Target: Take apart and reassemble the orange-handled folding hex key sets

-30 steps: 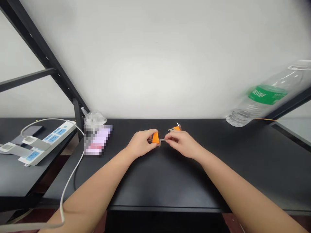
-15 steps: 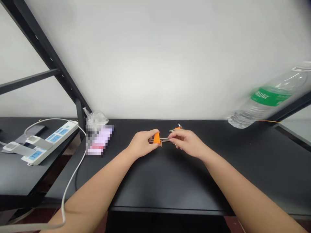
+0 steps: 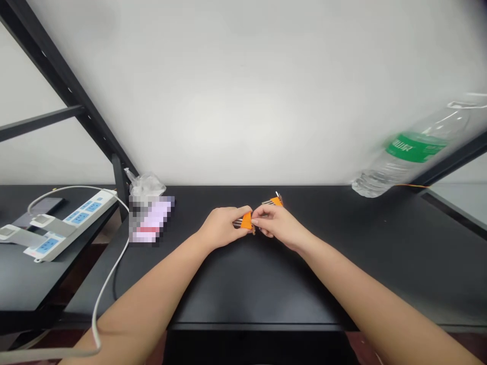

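My left hand (image 3: 222,225) is closed around an orange hex key holder (image 3: 247,221), thumb and fingers on opposite edges. Several thin metal keys (image 3: 238,223) stick out of the holder toward the left palm. At the holder's right side, my right hand (image 3: 276,223) pinches the end of a hex key, which the fingertips mostly hide. Just behind the right hand lies a second orange holder (image 3: 277,201) with several metal keys in it, resting on the black table.
A pixelated phone-like object (image 3: 154,220) and a crumpled clear plastic bag (image 3: 146,186) lie at the left. A white power strip (image 3: 78,220) with plugged-in chargers and a white cable (image 3: 110,271) is further left. A large clear bottle (image 3: 403,157) leans at the back right.
My right hand has moved left, up against the orange holder. The metal key that bridged the gap between the hands has slid into the holder. The second holder is more exposed.
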